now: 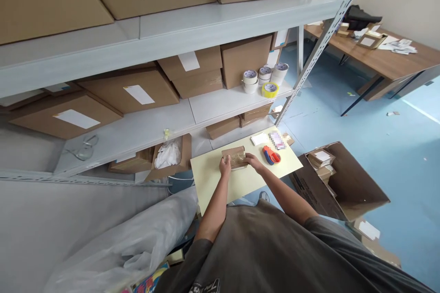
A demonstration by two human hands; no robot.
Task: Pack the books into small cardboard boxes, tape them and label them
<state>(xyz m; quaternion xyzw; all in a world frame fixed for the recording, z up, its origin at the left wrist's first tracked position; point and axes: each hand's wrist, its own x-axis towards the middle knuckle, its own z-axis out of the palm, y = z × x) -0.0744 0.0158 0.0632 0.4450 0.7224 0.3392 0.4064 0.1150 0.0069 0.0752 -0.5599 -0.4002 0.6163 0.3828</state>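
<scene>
A small brown cardboard box (234, 156), with a shiny strip of clear tape across its top, is held just over the pale yellow board (209, 183). My left hand (225, 165) grips its left end, the thumb on top. At the right end my right hand (253, 161) has its fingers closed on the box edge. Right of the hands lies a red and blue tape dispenser (271, 155) on the board. Behind it are white cards (260, 139) and a blurred pinkish stack (277, 140).
Metal shelving (213, 111) with cartons and tape rolls (250, 81) stands ahead. An open carton (357, 178) holding small boxes is on the floor at right. Wrapped plastic (137, 238) lies at lower left; a wooden table (392, 62) stands at back right.
</scene>
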